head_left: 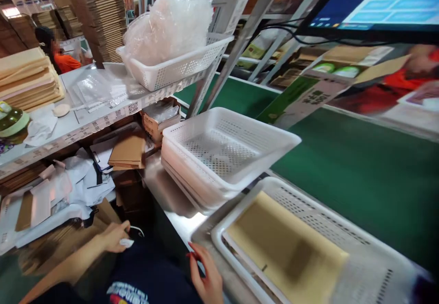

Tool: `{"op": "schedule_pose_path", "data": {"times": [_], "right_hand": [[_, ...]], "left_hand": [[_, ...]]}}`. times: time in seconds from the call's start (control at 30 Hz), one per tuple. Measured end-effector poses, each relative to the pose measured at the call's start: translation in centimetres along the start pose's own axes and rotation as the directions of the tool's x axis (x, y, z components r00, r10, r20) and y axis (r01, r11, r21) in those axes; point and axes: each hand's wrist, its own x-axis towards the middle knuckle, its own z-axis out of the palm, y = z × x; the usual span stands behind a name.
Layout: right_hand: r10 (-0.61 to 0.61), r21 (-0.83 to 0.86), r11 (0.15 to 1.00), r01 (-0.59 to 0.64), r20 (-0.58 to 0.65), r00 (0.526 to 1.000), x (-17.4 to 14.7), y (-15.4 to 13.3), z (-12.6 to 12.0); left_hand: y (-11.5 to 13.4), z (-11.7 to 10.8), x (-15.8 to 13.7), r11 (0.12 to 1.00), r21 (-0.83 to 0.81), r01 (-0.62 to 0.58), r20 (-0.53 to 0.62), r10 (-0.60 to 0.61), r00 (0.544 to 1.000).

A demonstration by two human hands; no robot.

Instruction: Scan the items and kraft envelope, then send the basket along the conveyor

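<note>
My left hand (115,237) is closed in front of my dark shirt, with a small white piece (126,243) showing at its fingers; its kind is unclear. A thin white loop (139,231) curves out just beside that hand. Near the metal bench edge, my right hand (207,274) has its thumb and fingers apart and holds nothing. Right of it sits a white plastic basket (363,231) with a tan padded envelope (288,244) lying in it. Beyond, a stack of white perforated baskets (192,176) rests on the metal bench (178,221).
A green conveyor belt (360,171) runs behind the baskets. The shelf (78,125) at left carries envelopes (29,80) and a basket of clear plastic bags (171,25). Papers (72,180) lie below. A monitor (373,7) hangs upper right; people in orange are beyond.
</note>
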Motion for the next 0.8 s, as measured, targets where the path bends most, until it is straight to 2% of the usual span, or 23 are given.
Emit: {"op": "schedule_pose_path", "data": {"times": [0.07, 0.13, 0.23, 0.33, 0.4, 0.47, 0.57, 0.63, 0.7, 0.73, 0.8], "right_hand": [[0.019, -0.012, 1.000, -0.020, -0.022, 1.000, -0.1, 0.1, 0.3], [0.035, -0.040, 0.999, -0.036, -0.038, 0.999, 0.0, 0.1, 0.7], [0.030, -0.088, 0.995, -0.036, -0.066, 0.997, 0.2, -0.1, 1.3], [0.029, -0.112, 0.993, -0.038, -0.084, 0.996, 0.7, -0.5, 1.9], [0.047, -0.113, 0.992, -0.056, -0.081, 0.996, 1.0, -0.8, 2.4], [0.060, -0.128, 0.989, -0.069, -0.074, 0.995, 1.3, -1.2, 3.1], [0.052, -0.170, 0.983, -0.063, -0.068, 0.996, 1.5, -2.0, 4.4], [0.057, -0.177, 0.982, -0.067, -0.064, 0.996, 1.2, -2.6, 5.3], [0.087, -0.177, 0.979, -0.099, -0.073, 0.994, 0.3, -3.1, 6.0], [0.111, -0.178, 0.976, -0.124, -0.082, 0.990, -0.4, -3.3, 6.3], [0.193, -0.172, 0.962, -0.211, -0.118, 0.974, -1.9, -3.4, 6.4]], "left_hand": [[-1.6, -4.0, -3.2, 1.000, -0.030, 0.011, -0.082, -0.013, 0.997], [-2.5, -8.6, -5.7, 0.989, -0.130, 0.062, -0.209, -0.089, 0.974], [-3.0, -15.7, -7.7, 0.969, -0.220, 0.115, -0.395, -0.197, 0.897], [-3.7, -21.8, -7.2, 0.962, -0.113, 0.250, -0.606, -0.266, 0.750], [-4.8, -24.7, -5.2, 0.930, -0.031, 0.367, -0.698, -0.283, 0.658], [-6.4, -26.7, -2.1, 0.899, 0.011, 0.438, -0.730, -0.292, 0.618], [-9.2, -27.4, 3.4, 0.859, 0.028, 0.511, -0.708, -0.343, 0.617], [-10.9, -26.2, 6.3, 0.833, 0.034, 0.553, -0.665, -0.394, 0.634], [-11.8, -24.0, 7.7, 0.807, 0.032, 0.590, -0.632, -0.441, 0.637], [-11.9, -22.7, 8.0, 0.788, 0.024, 0.615, -0.630, -0.466, 0.621], [-11.4, -20.0, 7.7, 0.730, 0.001, 0.683, -0.650, -0.519, 0.555]]}}
